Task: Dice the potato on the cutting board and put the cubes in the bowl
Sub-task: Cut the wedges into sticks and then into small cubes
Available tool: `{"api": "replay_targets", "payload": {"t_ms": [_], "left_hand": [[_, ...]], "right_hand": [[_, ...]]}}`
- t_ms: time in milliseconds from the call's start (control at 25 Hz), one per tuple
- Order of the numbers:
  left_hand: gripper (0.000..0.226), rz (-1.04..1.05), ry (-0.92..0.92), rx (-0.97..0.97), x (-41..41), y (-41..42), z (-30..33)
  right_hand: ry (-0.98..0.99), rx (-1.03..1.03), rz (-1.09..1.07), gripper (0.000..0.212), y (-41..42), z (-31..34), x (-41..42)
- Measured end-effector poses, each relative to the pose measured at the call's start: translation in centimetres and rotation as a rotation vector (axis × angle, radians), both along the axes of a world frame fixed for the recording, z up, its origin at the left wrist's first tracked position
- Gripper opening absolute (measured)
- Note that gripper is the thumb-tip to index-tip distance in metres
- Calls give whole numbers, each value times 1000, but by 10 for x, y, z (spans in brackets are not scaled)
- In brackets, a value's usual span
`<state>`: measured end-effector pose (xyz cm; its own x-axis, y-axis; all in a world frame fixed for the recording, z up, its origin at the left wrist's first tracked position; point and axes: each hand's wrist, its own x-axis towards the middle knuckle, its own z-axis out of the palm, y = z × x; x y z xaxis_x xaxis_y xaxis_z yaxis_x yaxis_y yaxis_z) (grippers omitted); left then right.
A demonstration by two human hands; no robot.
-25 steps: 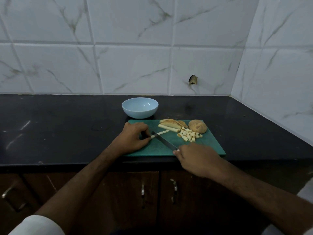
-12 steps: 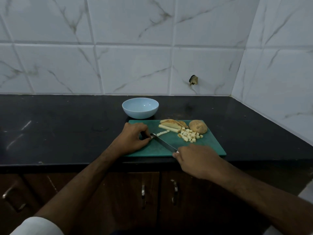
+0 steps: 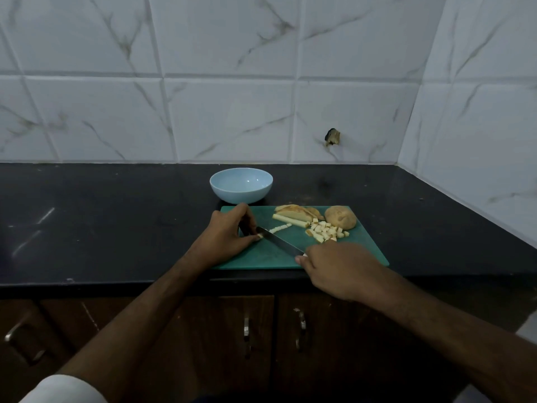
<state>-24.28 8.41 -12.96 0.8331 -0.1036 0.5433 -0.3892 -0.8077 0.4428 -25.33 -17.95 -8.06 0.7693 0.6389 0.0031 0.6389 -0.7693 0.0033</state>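
A black counter (image 3: 116,222) runs along the tiled wall, and on it lies the green cutting board (image 3: 357,251), with the pale blue bowl (image 3: 241,184) just behind its far left corner, holding nothing that can be seen. At the board's far right sits an unpeeled potato half (image 3: 340,217); beside it lie slices and one long stick (image 3: 290,220), then a heap of finished cubes (image 3: 325,231), all on the board and none in the bowl.

The step in hand looks to be cross-cutting a potato stick (image 3: 277,228) into cubes. To do it well, the person should keep the cuts evenly spaced so the new cubes match the heap, bring the knife (image 3: 279,242) straight down rather than dragging it, and keep the holding fingertips tucked back from the edge (the remaining stub is short, so this matters more with each cut).

The left hand (image 3: 229,234) has its fingers curled, pinching the last stub of the stick against the board right at the blade. The right hand (image 3: 334,269) is closed around the knife handle, which its knuckles hide almost entirely; the blade angles across the board to the stick.
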Motion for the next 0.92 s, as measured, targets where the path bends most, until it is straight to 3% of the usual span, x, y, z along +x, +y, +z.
{"api": "replay_targets", "payload": {"t_ms": [280, 480, 760, 920], "left_hand": [[34, 22, 44, -42, 1, 0, -1], [30, -5, 184, -33, 5, 3, 4], [40, -46, 459, 387, 32, -18, 30], [50, -20, 549, 432, 43, -40, 40]], "right_hand": [[219, 61, -13, 42, 0, -7, 3], [245, -73, -9, 43, -39, 22, 5], [198, -58, -25, 43, -55, 17, -2], [198, 33, -151, 44, -75, 23, 10]]}}
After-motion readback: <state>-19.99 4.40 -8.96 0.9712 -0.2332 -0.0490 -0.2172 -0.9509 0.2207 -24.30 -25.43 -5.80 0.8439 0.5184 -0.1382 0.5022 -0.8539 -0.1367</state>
